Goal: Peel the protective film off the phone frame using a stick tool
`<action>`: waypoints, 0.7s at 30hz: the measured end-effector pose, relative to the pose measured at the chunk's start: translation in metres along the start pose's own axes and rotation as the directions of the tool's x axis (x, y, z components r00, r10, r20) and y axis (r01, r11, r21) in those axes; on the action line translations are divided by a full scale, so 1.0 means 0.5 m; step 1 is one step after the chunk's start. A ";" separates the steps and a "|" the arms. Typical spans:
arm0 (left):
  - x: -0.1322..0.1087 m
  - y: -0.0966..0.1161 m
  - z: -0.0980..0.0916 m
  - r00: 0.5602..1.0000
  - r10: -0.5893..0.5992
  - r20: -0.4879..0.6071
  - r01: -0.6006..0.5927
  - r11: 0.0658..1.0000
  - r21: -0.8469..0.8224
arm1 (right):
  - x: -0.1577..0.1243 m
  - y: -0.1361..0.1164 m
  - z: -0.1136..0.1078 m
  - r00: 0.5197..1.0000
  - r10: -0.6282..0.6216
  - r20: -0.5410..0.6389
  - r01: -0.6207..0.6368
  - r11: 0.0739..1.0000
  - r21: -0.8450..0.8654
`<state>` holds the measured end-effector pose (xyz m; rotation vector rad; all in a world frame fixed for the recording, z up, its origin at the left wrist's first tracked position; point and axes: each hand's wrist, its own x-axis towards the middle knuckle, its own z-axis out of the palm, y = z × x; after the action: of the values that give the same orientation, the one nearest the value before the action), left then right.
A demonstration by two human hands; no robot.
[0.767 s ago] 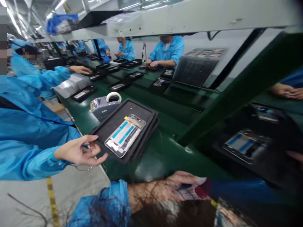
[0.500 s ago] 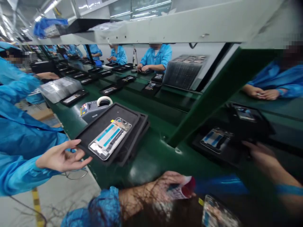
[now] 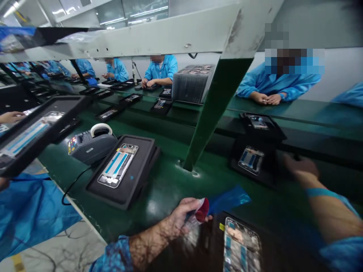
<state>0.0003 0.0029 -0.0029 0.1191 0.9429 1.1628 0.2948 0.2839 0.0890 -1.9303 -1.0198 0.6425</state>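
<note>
Currently left hand (image 3: pixel 181 217) pinches a peeled blue film strip (image 3: pixel 227 197) beside the near phone frame (image 3: pixel 241 247) while right hand (image 3: pixel 302 168) grips a black tray (image 3: pixel 255 160); pulling it closer looks next.

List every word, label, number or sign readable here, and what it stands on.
None can be read.
Tape dispenser: coloured label on its end, too blurred.
Phone frame in the black tray: blue strips, no legible print.
Red-tipped tab in the left hand: blurred.
Yellow tag on the near phone frame: too small.
</note>
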 end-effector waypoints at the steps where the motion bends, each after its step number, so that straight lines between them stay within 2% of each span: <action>1: 0.001 0.001 0.000 1.000 0.016 -0.003 -0.016 0.999 0.028 | 0.000 -0.014 -0.011 0.998 0.033 -0.053 -0.032 0.999 0.006; 4: -0.009 0.009 0.003 0.999 0.050 -0.017 -0.048 0.993 0.112 | -0.019 -0.055 -0.052 0.990 0.050 -0.135 -0.033 0.992 0.125; 6: -0.025 0.022 0.011 0.997 0.074 -0.012 -0.071 0.980 0.187 | -0.060 -0.071 -0.092 0.998 -0.024 -0.060 0.038 0.971 0.236; 8: -0.048 0.040 0.024 0.994 0.100 0.032 -0.105 0.952 0.288 | -0.127 -0.068 -0.139 0.992 -0.116 0.049 0.095 0.945 0.312; 10: -0.075 0.060 0.040 0.985 0.126 0.117 -0.163 0.899 0.407 | -0.214 -0.041 -0.186 0.973 -0.170 0.156 0.114 0.942 0.316; 12: -0.104 0.073 0.056 0.969 0.135 0.208 -0.227 0.823 0.521 | -0.306 0.006 -0.226 0.952 -0.158 0.264 0.096 0.967 0.235; 15: -0.142 0.071 0.073 0.941 0.093 0.324 -0.292 0.706 0.645 | -0.421 0.090 -0.266 0.925 -0.127 0.357 0.095 0.990 0.106; 17: -0.157 0.057 0.079 0.921 0.049 0.387 -0.324 0.647 0.690 | -0.469 0.134 -0.283 0.866 -0.171 0.469 0.160 0.985 0.063; 21: -0.167 0.027 0.080 0.863 -0.045 0.504 -0.397 0.558 0.729 | -0.513 0.160 -0.309 0.616 -0.310 0.724 0.352 0.931 0.099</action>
<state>0.0116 -0.0448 0.0771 1.2585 0.9661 0.7170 0.3035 -0.0250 0.1139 -1.4383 -1.8612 1.2249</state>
